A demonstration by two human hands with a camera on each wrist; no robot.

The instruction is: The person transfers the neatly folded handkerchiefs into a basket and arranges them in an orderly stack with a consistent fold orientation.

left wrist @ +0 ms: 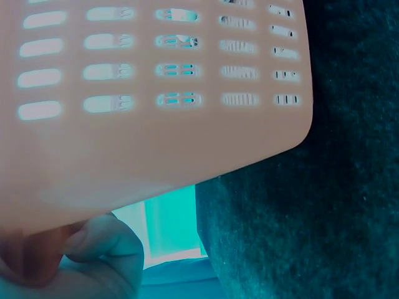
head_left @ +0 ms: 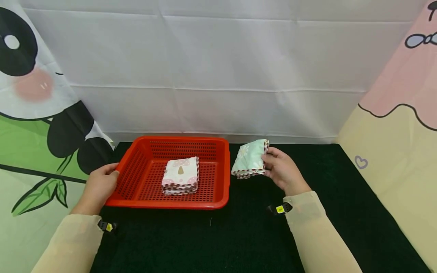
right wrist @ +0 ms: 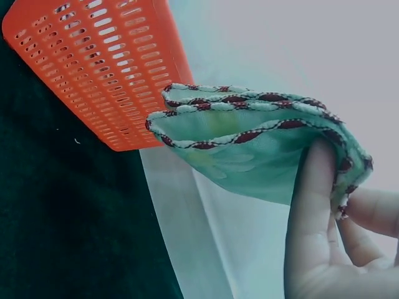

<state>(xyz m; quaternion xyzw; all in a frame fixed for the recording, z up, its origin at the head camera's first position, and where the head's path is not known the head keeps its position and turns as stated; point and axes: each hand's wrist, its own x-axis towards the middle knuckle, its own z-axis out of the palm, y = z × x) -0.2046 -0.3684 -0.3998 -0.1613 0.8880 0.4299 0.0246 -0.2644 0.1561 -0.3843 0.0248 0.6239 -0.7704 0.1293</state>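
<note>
A red plastic basket (head_left: 184, 205) with slotted walls sits at the back of the table. My left hand (head_left: 99, 185) grips its left rim; in the left wrist view the thumb of that hand (left wrist: 103, 258) lies at the basket's edge (left wrist: 168, 146). Inside the basket lies a folded white and pink cloth (head_left: 180, 175) with a checked border. Just right of the basket, my right hand (head_left: 285, 172) pinches a folded mint-green cloth (head_left: 250, 157) by its right side. The right wrist view shows that cloth's layered, red-and-white edges (right wrist: 243, 134) between thumb and fingers.
Dark green fabric (head_left: 205, 242) covers the table. A white curtain (head_left: 218, 76) hangs behind it. Printed cloth panels stand at the left (head_left: 37, 159) and right (head_left: 392, 163). Small wrist cameras (head_left: 281, 208) are strapped at both cuffs.
</note>
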